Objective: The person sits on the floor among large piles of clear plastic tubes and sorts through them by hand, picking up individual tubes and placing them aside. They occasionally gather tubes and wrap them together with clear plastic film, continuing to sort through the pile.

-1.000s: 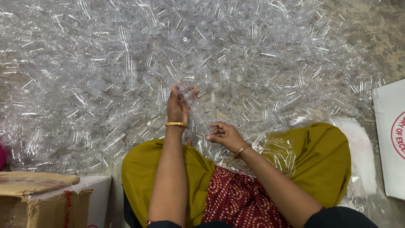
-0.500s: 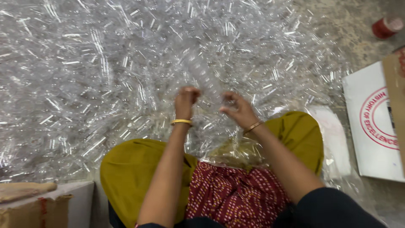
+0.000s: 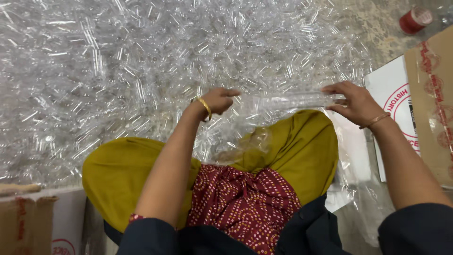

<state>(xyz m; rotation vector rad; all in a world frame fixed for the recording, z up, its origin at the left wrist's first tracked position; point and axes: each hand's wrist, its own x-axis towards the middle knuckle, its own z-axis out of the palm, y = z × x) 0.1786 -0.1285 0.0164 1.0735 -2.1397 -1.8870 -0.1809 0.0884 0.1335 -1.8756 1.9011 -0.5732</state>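
The person sits on the floor with legs folded, in mustard trousers and a red dotted cloth. Both hands are raised over the lap and stretch a clear plastic sleeve of tubes between them, almost level. The left hand, with a gold bangle on the wrist, has its fingers closed around the left end of the sleeve. The right hand, with a thin bracelet, pinches the right end between thumb and fingers.

In front of the knees a very large heap of clear plastic tubes covers the floor up to the far edge and the left edge of the view.

At the right edge lies a flat white card with a red round stamp, and over it a brown carton with clear tape bearing red rings. In the far right corner a small red and white can lies on its side. At the near left corner stands a white box with brown flaps.
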